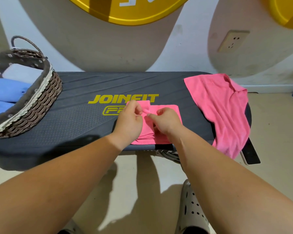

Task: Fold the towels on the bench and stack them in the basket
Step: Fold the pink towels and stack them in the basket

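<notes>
A dark bench (78,105) with yellow lettering is spanning the view. At its left end a woven basket (41,102) is sitting, holding folded blue towels (7,92) and a paler one behind them. Over the bench's right end an unfolded pink towel (223,105) is lying spread, its lower part hanging off the front edge. Near the middle, at the front edge, a smaller folded pink towel (169,109) is lying under both hands. The left hand (128,122) is pinching a raised fold of this towel between thumb and fingers. The right hand (166,120) is resting on the cloth just beside it, fingers curled toward the same fold, nearly touching the left.
</notes>
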